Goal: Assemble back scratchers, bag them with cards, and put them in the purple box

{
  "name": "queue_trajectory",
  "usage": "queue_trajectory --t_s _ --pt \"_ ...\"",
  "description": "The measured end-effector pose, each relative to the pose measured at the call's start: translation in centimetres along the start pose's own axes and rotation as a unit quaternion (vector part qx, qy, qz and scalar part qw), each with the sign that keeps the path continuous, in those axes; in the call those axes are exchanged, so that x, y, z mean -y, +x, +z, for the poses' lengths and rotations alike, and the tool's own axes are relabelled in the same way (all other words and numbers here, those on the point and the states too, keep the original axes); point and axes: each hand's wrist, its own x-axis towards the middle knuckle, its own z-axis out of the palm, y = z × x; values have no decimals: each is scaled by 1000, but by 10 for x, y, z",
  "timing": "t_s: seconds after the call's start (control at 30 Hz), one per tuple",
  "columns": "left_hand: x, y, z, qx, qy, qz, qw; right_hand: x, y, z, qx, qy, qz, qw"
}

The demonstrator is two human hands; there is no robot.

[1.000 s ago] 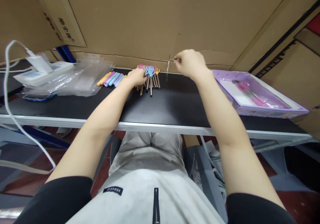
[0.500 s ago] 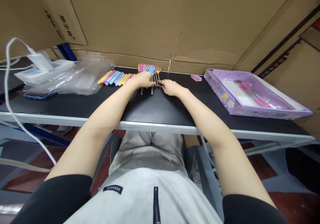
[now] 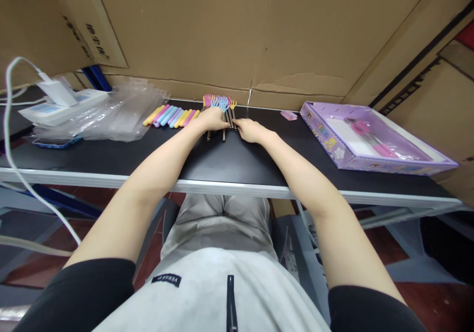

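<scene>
A row of back scratcher rods with pink, blue and yellow claw-shaped heads (image 3: 221,101) lies against the back of the black table. My left hand (image 3: 214,119) is curled over the dark metal rods, thumb toward the right; most of its fingers are hidden behind the hand. From the other side, my right hand (image 3: 251,129) reaches in with closed fingers, their tips at the lower end of the rod of a yellow-headed back scratcher (image 3: 233,104). Left of my left hand, several pastel plastic handles (image 3: 172,116) in yellow, pink, blue and purple lie side by side.
A purple box (image 3: 338,157) at the right holds a bagged pink item with a metal rod (image 3: 370,135). Small pink cards (image 3: 289,115) lie near it. To the left are clear plastic bags (image 3: 122,115), a phone (image 3: 55,142) and a power strip (image 3: 62,106) with a white charger (image 3: 55,89). Cardboard (image 3: 207,31) walls the back.
Both hands stay almost in place at the rods. The whole view has shifted slightly, and the objects keep their arrangement.
</scene>
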Motion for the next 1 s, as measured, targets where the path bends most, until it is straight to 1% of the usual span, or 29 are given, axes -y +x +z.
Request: queue_trajectory --t_s 0.13,0.27,0.57,0.7,0.87,1.0 --pt "-1 1 2 -25 -26 -25 999 1 -1 -1 4 -2 0 1000" --pt "-2 2 2 -35 -59 -38 997 1 0 -1 4 0 -1 1000" --pt "-10 -5 0 -30 -95 -83 992 2 -2 -3 9 0 1 1000" --pt "-11 -7 -3 -39 -102 -66 992 4 -5 -6 2 -12 5 1000" --pt "-8 -5 -4 -60 -140 -37 988 3 -4 -7 -62 -28 12 998" --pt "-9 -5 -3 -65 -175 -10 982 -1 -1 -4 -98 -27 -14 995"
